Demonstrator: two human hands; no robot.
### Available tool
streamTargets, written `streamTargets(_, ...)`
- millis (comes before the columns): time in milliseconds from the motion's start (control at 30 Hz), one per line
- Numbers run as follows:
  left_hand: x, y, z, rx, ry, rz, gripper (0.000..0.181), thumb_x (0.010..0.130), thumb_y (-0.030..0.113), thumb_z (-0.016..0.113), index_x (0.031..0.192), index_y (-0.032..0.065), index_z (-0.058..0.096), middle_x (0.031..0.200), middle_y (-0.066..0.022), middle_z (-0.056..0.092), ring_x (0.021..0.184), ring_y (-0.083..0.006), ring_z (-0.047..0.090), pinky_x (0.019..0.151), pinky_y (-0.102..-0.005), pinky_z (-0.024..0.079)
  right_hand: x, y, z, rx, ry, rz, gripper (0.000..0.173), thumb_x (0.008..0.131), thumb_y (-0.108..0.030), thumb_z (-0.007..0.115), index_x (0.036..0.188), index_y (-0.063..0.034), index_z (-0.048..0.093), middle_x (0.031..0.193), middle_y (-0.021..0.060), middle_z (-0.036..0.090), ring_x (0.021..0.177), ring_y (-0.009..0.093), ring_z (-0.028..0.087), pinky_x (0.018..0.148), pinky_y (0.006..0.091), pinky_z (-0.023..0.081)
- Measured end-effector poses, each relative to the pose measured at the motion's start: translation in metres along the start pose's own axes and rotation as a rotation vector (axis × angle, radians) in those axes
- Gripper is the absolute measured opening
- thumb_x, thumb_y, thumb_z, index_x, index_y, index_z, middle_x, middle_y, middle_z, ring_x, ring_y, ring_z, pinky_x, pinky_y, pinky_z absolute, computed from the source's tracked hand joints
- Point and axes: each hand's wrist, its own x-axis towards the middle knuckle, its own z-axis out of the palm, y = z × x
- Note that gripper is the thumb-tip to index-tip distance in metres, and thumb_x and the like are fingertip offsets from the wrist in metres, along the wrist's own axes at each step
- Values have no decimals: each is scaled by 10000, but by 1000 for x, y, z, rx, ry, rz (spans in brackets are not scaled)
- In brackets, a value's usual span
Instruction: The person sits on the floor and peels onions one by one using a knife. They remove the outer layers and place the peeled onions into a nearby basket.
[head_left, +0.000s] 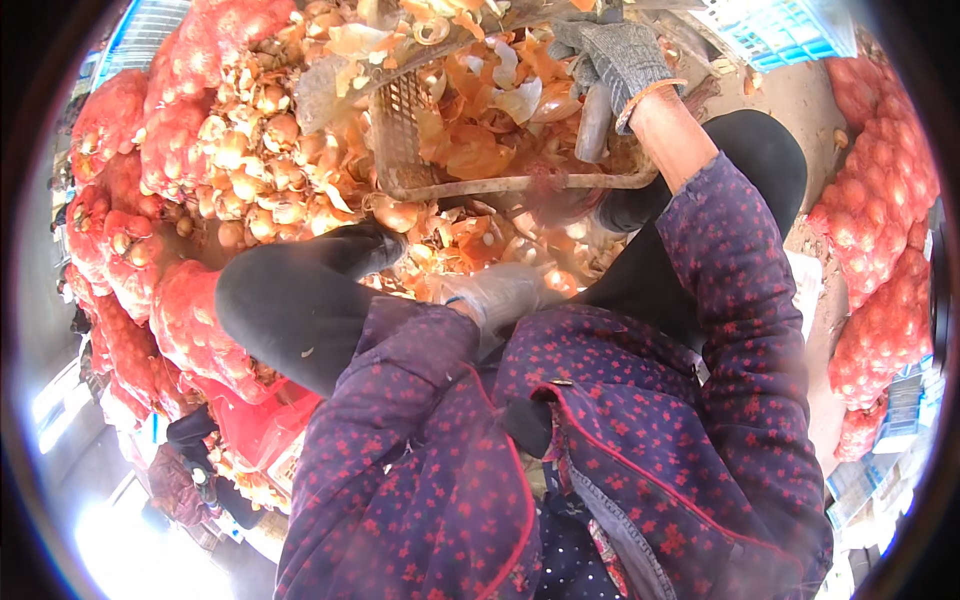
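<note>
My right hand (624, 56), in a grey knit glove with an orange band at the wrist, is at the far right side of a dirty plastic crate (517, 184). Its fingers curl around a grey rod-like handle (592, 124), whose other end is hidden by the glove. Loose onion skins (480, 127) and some onions fill the crate. Low between my legs is my left hand (510, 292), covered in a pale, translucent glove and blurred. Its fingers are too unclear to tell whether they hold anything. Onions and skins (472, 244) lie just beyond it.
A heap of onions (255, 165) spreads on the left, beside red mesh sacks (112, 247) of onions. More full sacks (874, 217) line the right. A blue-and-white crate (780, 34) stands at upper right. Another person (187, 472) is at lower left.
</note>
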Motion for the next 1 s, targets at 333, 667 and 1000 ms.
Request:
streamTargets(333,6,27,-10,-689,-288,-97,444,1014,488,551,1199,114,704,1104,-140,689,1023,-280,662,920,-386,487,-13,-26,13,-23,-106,272,233,933,-249,695,1067,-67,752,823,63,752,617,130,671,557,297,537)
streamTargets(667,-18,20,-122,-376,-520,-175,444,948,464,616,1114,71,737,1100,-204,715,1040,-371,692,885,-447,533,18,-109,28,378,-86,724,222,959,-152,697,1144,-30,706,832,59,717,621,141,649,559,275,526)
streamTargets(1000,-30,-5,-122,-297,-2,134,417,949,433,601,983,44,747,947,-230,717,897,-389,695,780,-486,535,-10,-36,44,67,66,118,285,933,-268,721,1132,-67,755,848,27,753,568,64,621,460,221,471)
